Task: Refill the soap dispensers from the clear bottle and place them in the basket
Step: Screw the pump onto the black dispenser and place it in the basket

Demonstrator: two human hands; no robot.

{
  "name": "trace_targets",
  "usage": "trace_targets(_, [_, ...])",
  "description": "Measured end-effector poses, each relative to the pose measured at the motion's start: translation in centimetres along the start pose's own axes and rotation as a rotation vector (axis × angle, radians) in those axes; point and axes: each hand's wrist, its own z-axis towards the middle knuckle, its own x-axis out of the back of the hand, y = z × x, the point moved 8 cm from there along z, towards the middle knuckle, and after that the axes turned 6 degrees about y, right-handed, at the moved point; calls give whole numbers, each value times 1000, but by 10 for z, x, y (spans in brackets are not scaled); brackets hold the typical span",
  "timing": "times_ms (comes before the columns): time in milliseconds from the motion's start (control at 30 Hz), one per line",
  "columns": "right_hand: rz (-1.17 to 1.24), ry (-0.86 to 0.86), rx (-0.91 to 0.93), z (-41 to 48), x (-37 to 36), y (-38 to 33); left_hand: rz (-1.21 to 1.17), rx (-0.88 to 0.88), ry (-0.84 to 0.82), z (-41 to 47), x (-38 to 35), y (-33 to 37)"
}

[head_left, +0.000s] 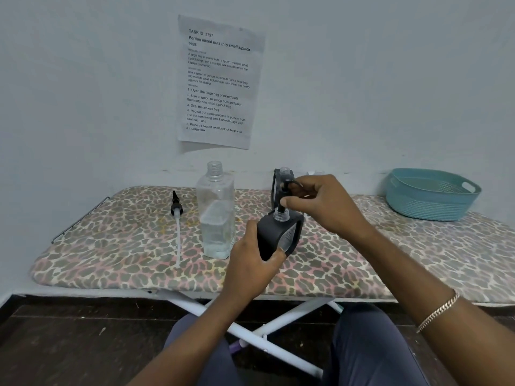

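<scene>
Left hand (252,263) grips black dispenser (271,235) just right of clear bottle (216,215); right hand (320,201) pinches pump (279,208) over dispenser neck.

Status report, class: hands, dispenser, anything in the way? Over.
Left hand grips black dispenser. Right hand pinches pump at its neck. Nothing stands between it and basket.

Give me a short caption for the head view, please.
Left hand holds a black dispenser; right hand pinches its pump at the neck, beside the clear bottle.
</scene>
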Motion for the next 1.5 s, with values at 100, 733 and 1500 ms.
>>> trace_targets(100, [-3,-29,-2,-6,-7,5,-7,-7,2,0,0,0])
trace_targets(733, [58,9,-174,-18,-24,37,-5,-22,-2,-2,0,3])
trace_targets(1500, [442,-260,-174,-10,-23,34,-4,-49,5,-1,0,5])
